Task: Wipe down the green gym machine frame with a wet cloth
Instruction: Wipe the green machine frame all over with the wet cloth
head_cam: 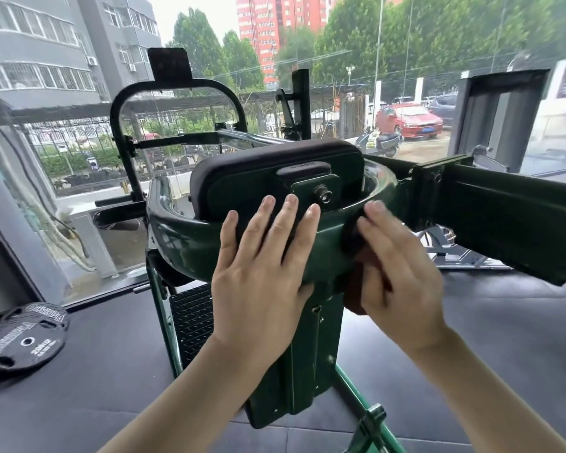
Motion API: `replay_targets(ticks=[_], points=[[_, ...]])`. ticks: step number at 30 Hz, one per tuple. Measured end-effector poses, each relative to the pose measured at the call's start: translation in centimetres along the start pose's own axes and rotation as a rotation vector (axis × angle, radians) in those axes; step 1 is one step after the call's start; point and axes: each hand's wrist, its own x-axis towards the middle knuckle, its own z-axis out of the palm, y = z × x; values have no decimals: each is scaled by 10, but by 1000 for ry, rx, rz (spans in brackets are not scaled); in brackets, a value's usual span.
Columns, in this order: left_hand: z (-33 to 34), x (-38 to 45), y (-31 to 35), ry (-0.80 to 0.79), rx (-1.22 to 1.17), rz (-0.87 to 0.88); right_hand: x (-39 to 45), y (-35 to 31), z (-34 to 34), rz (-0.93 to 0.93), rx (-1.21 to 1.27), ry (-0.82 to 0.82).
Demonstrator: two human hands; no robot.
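The green gym machine frame (177, 237) fills the middle of the view, with a curved green bar wrapping round a black pad (242, 171). My left hand (262, 269) lies flat with straight fingers on the curved bar and the pad's backing plate. My right hand (399, 269) presses a dark brownish cloth (353, 289) against the bar just right of centre. Most of the cloth is hidden under that hand, which looks blurred. A thick green beam (510, 217) runs off to the right.
A black weight plate (23, 338) lies on the dark floor mat at the left. A black handle loop (177, 93) rises behind the pad. Glass walls close off the far side, with a street and parked cars beyond. A thin green strut (366, 407) slants down at the lower right.
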Motion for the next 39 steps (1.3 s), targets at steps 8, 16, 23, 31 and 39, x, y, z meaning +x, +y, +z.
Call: replay_targets(ticks=[8, 16, 23, 31, 39], points=[[-2, 0, 0, -12, 5, -8, -1, -11, 15, -83, 60, -6], [-1, 1, 1, -34, -21, -8, 10, 1, 11, 74, -26, -13], [-3, 1, -1, -52, -46, -8, -1, 5, 8, 3, -64, -61], [0, -1, -4, -28, -74, 11, -13, -28, 20, 4, -87, -35], [1, -3, -7, -32, -98, 26, -18, -38, 26, 330, -88, 84]])
